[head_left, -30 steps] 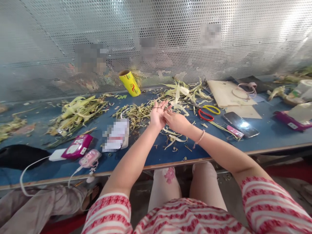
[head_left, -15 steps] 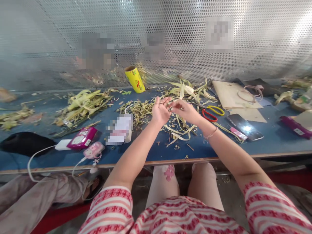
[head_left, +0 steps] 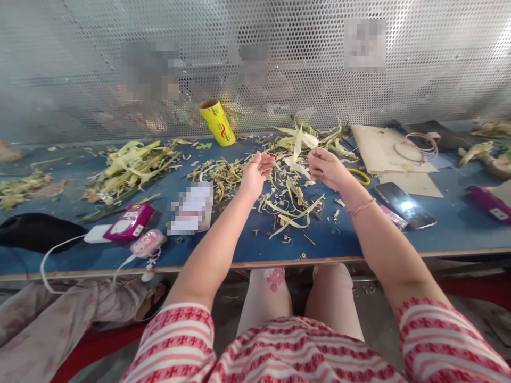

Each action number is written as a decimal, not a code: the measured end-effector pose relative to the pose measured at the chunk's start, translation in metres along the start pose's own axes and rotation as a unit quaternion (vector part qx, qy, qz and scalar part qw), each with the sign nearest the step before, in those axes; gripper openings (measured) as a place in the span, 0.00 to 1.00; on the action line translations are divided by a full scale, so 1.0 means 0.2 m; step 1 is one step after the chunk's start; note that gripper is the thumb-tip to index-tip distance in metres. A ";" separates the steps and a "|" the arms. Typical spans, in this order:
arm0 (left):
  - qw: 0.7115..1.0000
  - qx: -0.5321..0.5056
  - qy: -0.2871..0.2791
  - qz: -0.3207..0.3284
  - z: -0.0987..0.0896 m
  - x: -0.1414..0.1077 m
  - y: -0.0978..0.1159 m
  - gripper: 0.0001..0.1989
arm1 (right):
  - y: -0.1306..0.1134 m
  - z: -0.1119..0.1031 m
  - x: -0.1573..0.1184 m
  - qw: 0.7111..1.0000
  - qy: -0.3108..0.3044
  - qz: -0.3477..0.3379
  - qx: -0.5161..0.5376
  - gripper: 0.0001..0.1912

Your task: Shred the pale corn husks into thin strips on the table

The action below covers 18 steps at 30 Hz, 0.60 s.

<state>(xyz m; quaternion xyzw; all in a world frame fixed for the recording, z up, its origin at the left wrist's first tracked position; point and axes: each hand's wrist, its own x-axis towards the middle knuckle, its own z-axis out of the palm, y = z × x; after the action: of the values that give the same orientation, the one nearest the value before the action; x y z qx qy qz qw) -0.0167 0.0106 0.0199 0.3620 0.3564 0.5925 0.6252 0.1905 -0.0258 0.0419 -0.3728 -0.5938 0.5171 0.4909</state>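
Observation:
My left hand (head_left: 256, 174) is raised over the table with its fingers loosely bent, pointing right. A thin dark strand seems to lie across its fingers, too fine to make out well. To the right, my right hand (head_left: 325, 168) has its fingers curled together beside a pale dried husk (head_left: 299, 146); what they pinch, if anything, is hidden. Under and between the hands lie scattered husk strips (head_left: 293, 213) and a heap of small shreds (head_left: 227, 178). Behind my right wrist shows the yellow handle of the scissors (head_left: 361, 175); their red handle is hidden.
A husk pile (head_left: 133, 167) and a yellow cardboard tube (head_left: 218, 123) are farther back. At left are a purple pack (head_left: 133, 221), a pink case (head_left: 147, 243) and a black pouch (head_left: 38, 232). A phone (head_left: 405, 205) and brown paper (head_left: 373, 151) lie right. Perforated metal (head_left: 295, 32) stands behind.
My right hand has moved right, away from my left hand, and now covers the red scissor handle. My left hand has shifted slightly left, with its palm less turned up.

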 end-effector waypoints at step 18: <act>0.997 0.072 0.008 0.010 -0.06 0.01 0.08 0.21 | 0.03 -0.35 0.01 0.921 0.219 -0.138 -0.290 0.07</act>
<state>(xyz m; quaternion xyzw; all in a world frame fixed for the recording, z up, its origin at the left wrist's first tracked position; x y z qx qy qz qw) -0.0353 0.0127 0.0287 0.4043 0.3998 0.5744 0.5888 0.2580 -0.0046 0.0354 -0.5176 -0.6409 0.1546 0.5454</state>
